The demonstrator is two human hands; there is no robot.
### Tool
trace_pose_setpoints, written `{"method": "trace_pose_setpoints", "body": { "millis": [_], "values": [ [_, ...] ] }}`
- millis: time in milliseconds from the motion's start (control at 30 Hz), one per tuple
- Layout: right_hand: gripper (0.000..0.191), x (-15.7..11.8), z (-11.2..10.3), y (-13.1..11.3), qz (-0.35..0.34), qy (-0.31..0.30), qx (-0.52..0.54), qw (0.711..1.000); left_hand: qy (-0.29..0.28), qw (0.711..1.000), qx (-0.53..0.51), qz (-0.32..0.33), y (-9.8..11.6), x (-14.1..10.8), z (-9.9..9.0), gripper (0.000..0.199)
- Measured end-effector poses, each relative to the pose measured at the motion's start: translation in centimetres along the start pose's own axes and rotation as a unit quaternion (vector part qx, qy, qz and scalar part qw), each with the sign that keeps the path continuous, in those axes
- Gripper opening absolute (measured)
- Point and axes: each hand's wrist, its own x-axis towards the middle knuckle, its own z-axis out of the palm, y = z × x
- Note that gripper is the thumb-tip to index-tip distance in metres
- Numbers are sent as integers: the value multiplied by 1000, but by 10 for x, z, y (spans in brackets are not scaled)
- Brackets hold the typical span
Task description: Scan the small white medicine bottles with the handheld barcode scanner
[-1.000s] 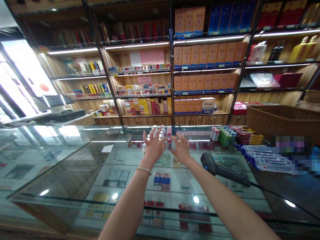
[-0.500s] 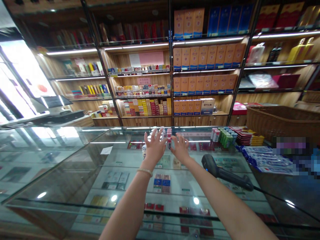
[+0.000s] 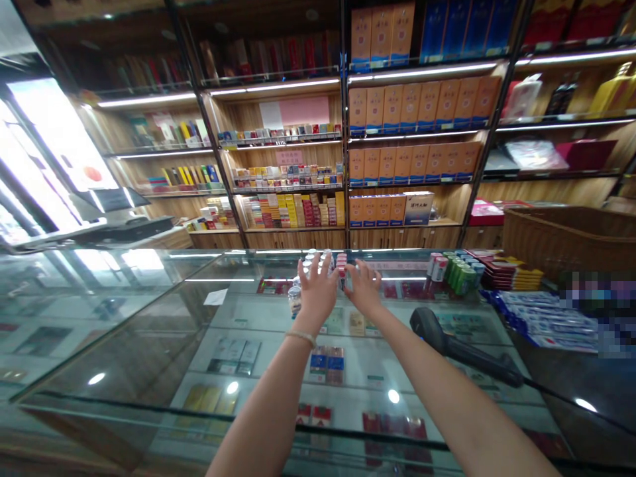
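Observation:
My left hand (image 3: 318, 291) reaches over the far part of the glass counter (image 3: 278, 384), fingers spread. It is over a group of small white-topped containers (image 3: 294, 299), which it partly hides; I cannot tell whether it touches them. Beside it, my right hand (image 3: 365, 289) is also open, thumb toward the left hand and fingers apart. Between the two hands is a short row of small pink-red containers (image 3: 342, 260), nearest to my right thumb and index finger. Nothing shows gripped in either hand.
A black barcode scanner (image 3: 462, 351) with a cable lies on the glass to the right. Farther right are green cans (image 3: 463, 278), red and yellow packs (image 3: 504, 265), blue-white packets (image 3: 541, 318) and a wicker basket (image 3: 561, 238). Stocked shelves (image 3: 415, 165) stand behind.
The whole view has shifted a little, so things appear slightly farther right. My hands stay at the containers, still with spread fingers; the left-most white-topped container shows more fully.

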Motion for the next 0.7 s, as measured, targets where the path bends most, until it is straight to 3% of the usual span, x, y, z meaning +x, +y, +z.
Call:
{"method": "trace_pose_setpoints", "body": {
  "millis": [700],
  "values": [
    [60,-1,7,2,-9,12,3,1000,-3,1000,14,-4,0,-1,0,44]
  ]
}}
